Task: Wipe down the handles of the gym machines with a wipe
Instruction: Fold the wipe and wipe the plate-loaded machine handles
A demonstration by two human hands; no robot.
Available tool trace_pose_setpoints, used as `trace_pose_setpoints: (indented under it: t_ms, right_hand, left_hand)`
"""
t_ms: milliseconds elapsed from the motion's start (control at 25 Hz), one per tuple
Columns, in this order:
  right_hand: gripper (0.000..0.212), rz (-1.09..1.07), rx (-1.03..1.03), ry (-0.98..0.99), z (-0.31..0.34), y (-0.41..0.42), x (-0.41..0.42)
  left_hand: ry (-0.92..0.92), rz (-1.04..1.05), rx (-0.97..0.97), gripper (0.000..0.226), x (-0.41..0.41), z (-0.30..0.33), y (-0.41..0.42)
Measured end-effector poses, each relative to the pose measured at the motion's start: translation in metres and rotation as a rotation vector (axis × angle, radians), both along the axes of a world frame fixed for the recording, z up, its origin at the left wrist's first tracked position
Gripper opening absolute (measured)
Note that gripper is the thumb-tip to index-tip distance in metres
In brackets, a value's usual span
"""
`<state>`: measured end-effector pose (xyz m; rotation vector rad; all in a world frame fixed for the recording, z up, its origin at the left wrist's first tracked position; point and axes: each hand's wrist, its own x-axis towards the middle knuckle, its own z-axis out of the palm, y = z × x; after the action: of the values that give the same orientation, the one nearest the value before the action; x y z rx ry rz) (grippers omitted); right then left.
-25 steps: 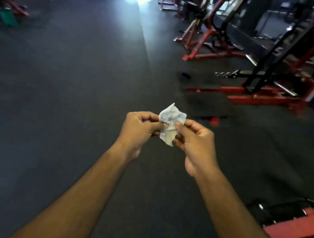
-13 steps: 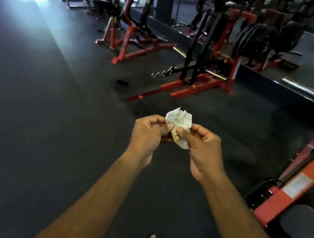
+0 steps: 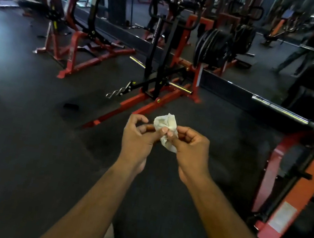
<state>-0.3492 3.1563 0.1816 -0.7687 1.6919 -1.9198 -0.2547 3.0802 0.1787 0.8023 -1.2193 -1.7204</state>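
Two bare forearms reach out ahead of you over a dark rubber floor [image 3: 13, 147] in a dim gym. At about 12 o'clock a red-framed machine [image 3: 156, 90] stands on the floor with a stack of black weight plates [image 3: 212, 47] on its right side. Another red machine [image 3: 76, 48] sits at 10 o'clock, and a chrome barbell [image 3: 284, 112] runs across at 2 o'clock above a red frame [image 3: 294, 181] at 3 o'clock. A mirrored wall [image 3: 266, 43] backs the machines.

Your crumpled white wipe [image 3: 165, 129] is bunched up, its long axis running from 11 o'clock at the top down to 5 o'clock at the bottom, upper end pointing away from you.

It sits between your hands, in the air above the floor. Your left hand [image 3: 139, 136] pinches its left side with thumb and curled fingers; your right hand [image 3: 190, 147] pinches its right side, fingers curled in, the lower end showing beneath the thumb. Both thumbs nearly meet on the wipe.
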Motion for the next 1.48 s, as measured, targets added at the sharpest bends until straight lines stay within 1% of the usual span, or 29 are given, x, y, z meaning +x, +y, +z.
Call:
trace_pose_setpoints:
  t_ms: [120,240,320,400,520,560,680,760,880,1000,1080,1120,1200,1320,1480]
  right_hand:
    - [0.011,-0.060,-0.034,-0.035,-0.007,-0.078,-0.057]
    - [0.013,-0.130,-0.046,-0.094,-0.009,-0.168,-0.123]
    - [0.013,-0.197,-0.040,-0.123,-0.007,-0.224,-0.166]
    - [0.015,-0.257,-0.025,-0.124,-0.004,-0.270,-0.205]
    - [0.015,-0.348,0.007,-0.124,-0.002,-0.324,-0.269]
    - [0.015,-0.365,0.003,-0.131,-0.001,-0.342,-0.293]
    - [0.015,-0.390,-0.022,-0.141,-0.004,-0.400,-0.372]
    - [0.015,-0.386,-0.043,-0.149,-0.003,-0.435,-0.423]
    - [0.015,-0.355,-0.059,-0.142,-0.004,-0.495,-0.513]
    - [0.014,-0.275,-0.073,-0.153,0.007,-0.550,-0.597]
    - [0.022,-0.207,-0.058,-0.097,0.016,-0.582,-0.638]
    - [0.022,-0.179,-0.042,-0.077,0.020,-0.601,-0.659]
    - [0.016,-0.127,-0.022,-0.102,0.026,-0.638,-0.699]
    - [0.011,-0.088,-0.006,-0.166,0.029,-0.694,-0.756]
    - [0.016,-0.074,-0.005,-0.109,0.031,-0.774,-0.822]
  left_hand:
    - [0.033,-0.025,-0.031,0.020,-0.066,-0.006,-0.078]
    - [0.058,-0.145,-0.029,0.022,-0.132,-0.006,-0.173]
    - [0.024,-0.230,-0.074,0.025,-0.178,0.000,-0.234]
    - [-0.035,-0.265,-0.099,0.021,-0.223,0.008,-0.286]
    - [-0.065,-0.318,-0.042,0.012,-0.290,0.012,-0.346]
    - [-0.065,-0.347,-0.053,0.007,-0.314,0.011,-0.366]
    - [-0.092,-0.344,-0.190,0.015,-0.396,0.002,-0.426]
    - [-0.066,-0.313,-0.177,0.013,-0.447,0.000,-0.462]
    - [-0.046,-0.281,-0.147,0.017,-0.536,-0.002,-0.522]
    - [-0.026,-0.237,-0.135,0.019,-0.618,0.006,-0.575]
    - [-0.040,-0.199,-0.197,0.022,-0.659,0.011,-0.602]
    - [-0.048,-0.174,-0.239,0.024,-0.681,0.013,-0.618]
    - [-0.053,-0.149,-0.298,0.029,-0.718,0.016,-0.649]
    - [-0.039,-0.191,-0.302,0.039,-0.768,0.020,-0.703]
    - [0.023,-0.165,-0.292,0.042,-0.839,0.020,-0.778]
